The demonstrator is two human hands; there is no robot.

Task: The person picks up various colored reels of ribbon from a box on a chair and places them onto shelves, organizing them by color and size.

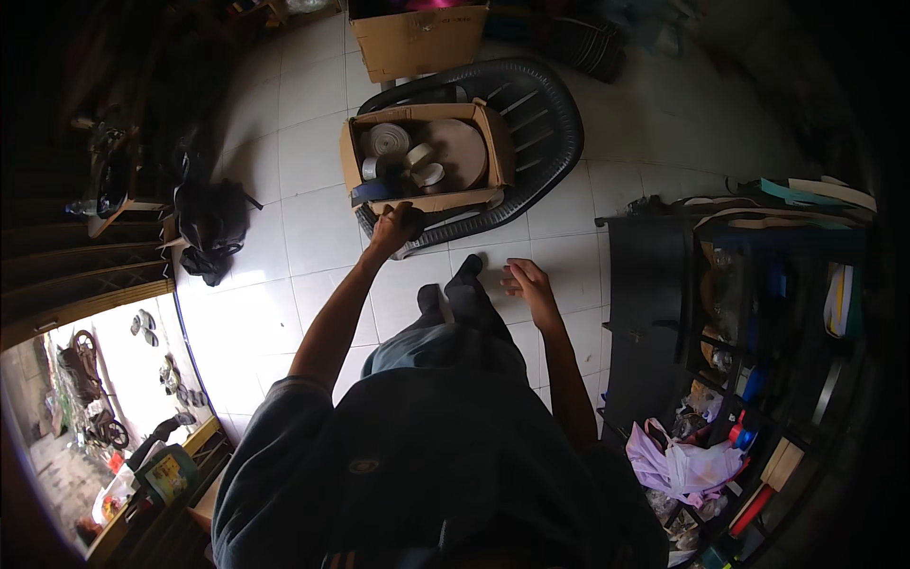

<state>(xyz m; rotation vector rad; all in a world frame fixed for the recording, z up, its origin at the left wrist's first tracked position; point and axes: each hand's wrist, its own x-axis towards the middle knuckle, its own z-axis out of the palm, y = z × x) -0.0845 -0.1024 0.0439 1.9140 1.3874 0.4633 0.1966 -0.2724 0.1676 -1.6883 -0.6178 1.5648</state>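
My left hand is closed at the near edge of an open cardboard box. Its fingers are on a dark rounded thing whose kind is too dim to make out. Inside the box lie a grey coiled roll of strap, a large flat beige roll and several smaller pale rolls. Something dark blue rests in the near left corner. My right hand hangs over the floor right of my feet, fingers apart, holding nothing.
Under the box is a black slatted plastic piece with a curved rim. Another cardboard box stands beyond it. A black bag lies on the tiles at left. At right stands a dark shelf with a lilac plastic bag.
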